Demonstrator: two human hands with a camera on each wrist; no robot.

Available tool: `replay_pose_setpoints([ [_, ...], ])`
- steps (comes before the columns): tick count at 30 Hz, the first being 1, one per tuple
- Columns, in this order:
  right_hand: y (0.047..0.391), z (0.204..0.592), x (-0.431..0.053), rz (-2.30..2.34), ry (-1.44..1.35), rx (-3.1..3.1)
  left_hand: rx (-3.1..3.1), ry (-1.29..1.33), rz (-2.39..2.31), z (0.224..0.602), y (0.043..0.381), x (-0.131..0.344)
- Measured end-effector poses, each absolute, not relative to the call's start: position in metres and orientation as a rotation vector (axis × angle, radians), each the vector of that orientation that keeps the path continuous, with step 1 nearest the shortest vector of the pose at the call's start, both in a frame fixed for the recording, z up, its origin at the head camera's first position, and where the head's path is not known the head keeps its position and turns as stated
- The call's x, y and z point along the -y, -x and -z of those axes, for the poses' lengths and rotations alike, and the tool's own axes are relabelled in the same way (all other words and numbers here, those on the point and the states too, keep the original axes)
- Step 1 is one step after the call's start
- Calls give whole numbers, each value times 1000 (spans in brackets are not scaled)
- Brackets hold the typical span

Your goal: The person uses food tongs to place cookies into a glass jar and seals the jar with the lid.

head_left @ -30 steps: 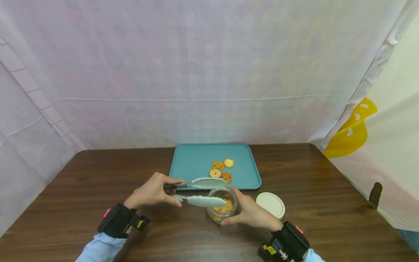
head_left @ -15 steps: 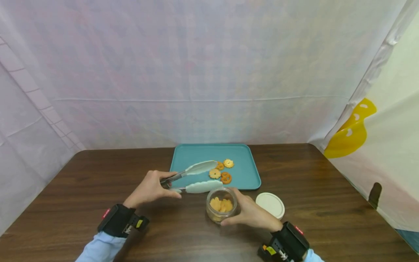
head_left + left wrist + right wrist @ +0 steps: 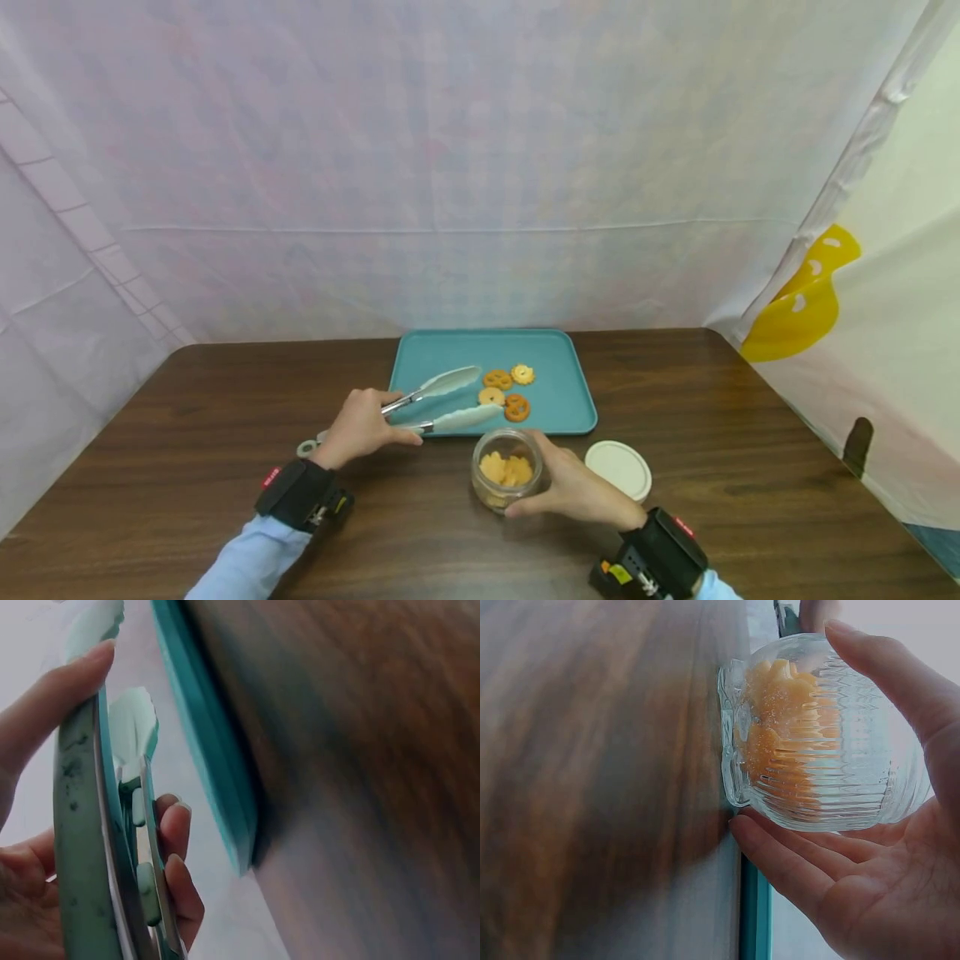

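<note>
My left hand (image 3: 362, 429) grips a pair of kitchen tongs (image 3: 453, 381) with pale mint tips and metal arms. Their arms are spread apart with nothing between the tips, over the left part of the teal tray (image 3: 435, 350). In the left wrist view, the thumb lies along one green tong arm (image 3: 84, 825) and fingers curl round the other. With thumb and fingers, my right hand (image 3: 577, 483) holds a ribbed glass jar (image 3: 855, 750) upright on the table. Yellow-orange biscuits (image 3: 506, 469) sit inside the lidless jar.
Two pretzel-shaped biscuits (image 3: 517, 407) and two round ones, one a scalloped biscuit (image 3: 523, 374), lie on the tray. A white round lid (image 3: 618, 469) rests on the brown wooden table (image 3: 705, 400), right of the jar. A pale curtain (image 3: 480, 167) hangs behind the table.
The tongs have moved from above the jar back and left over the tray, with arms still spread. The biscuits in the jar now show fully. My right hand and the jar stay put.
</note>
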State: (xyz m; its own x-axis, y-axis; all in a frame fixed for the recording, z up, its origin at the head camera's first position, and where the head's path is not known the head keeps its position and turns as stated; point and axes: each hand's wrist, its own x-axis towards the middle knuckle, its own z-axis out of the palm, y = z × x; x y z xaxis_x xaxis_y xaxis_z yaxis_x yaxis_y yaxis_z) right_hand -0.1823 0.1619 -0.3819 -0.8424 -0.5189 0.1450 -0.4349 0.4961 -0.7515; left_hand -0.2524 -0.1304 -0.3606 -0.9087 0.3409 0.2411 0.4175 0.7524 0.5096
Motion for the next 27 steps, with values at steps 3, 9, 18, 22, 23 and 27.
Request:
replay_pose_setpoints([
  [3, 182, 382, -162, 1283, 835, -2621, 2845, 574, 820, 363, 255, 126],
  [9, 182, 381, -161, 1296, 836, -2613, 2881, 524, 783, 365, 259, 120],
  [18, 182, 383, -161, 1284, 844, -2636, 2883, 520, 716, 364, 262, 117],
  [22, 183, 384, -162, 1275, 844, -2643, 2894, 527, 677, 364, 263, 116],
  [23, 183, 384, -162, 1276, 843, -2642, 2897, 526, 669, 363, 264, 115],
  [27, 183, 384, -162, 1283, 841, -2632, 2895, 543, 624, 363, 265, 115],
])
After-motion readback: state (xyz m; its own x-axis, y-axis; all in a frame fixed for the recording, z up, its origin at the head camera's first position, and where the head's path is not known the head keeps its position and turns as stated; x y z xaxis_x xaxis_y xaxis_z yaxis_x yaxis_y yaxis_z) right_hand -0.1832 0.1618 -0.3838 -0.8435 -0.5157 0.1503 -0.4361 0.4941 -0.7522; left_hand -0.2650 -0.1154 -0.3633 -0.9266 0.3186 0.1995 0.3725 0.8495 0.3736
